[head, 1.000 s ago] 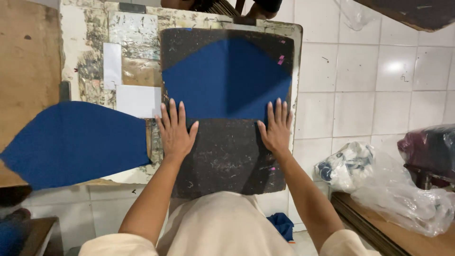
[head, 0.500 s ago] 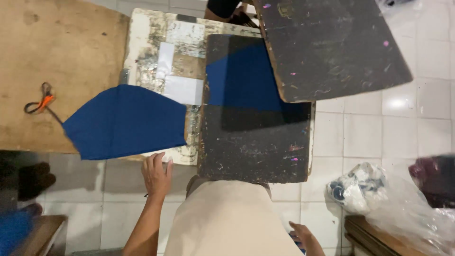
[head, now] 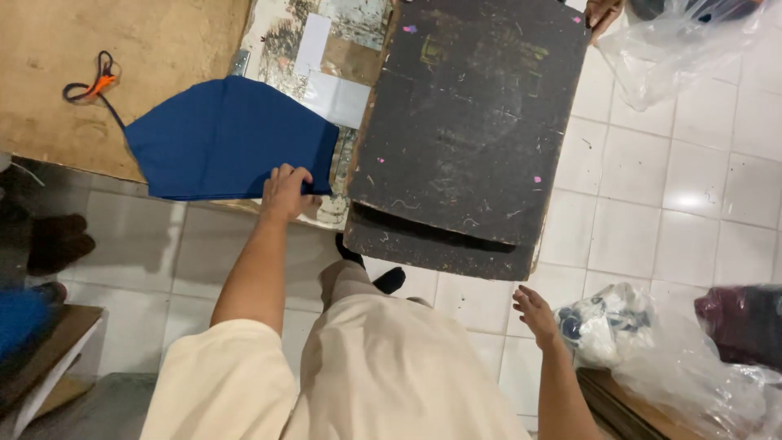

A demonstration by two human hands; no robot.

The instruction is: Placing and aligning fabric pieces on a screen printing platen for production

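While at cloth [head: 224, 138] edge, left hand [head: 285, 191].

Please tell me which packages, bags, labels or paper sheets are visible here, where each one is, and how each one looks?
Clear bag: top right on the floor tiles, crumpled, see-through.
Big clear bag: bottom right, crumpled, beside a maroon bundle.
White sheets: stuck on the worn board above the blue cloth, rectangular, plain.
No screens or signs.

Blue fabric piece [head: 224, 138], curved and pointed at its left end, lies flat across the tabletop [head: 98, 49] edge; its lower right corner seems pinched, though fingers [head: 285, 175] hide the hem.
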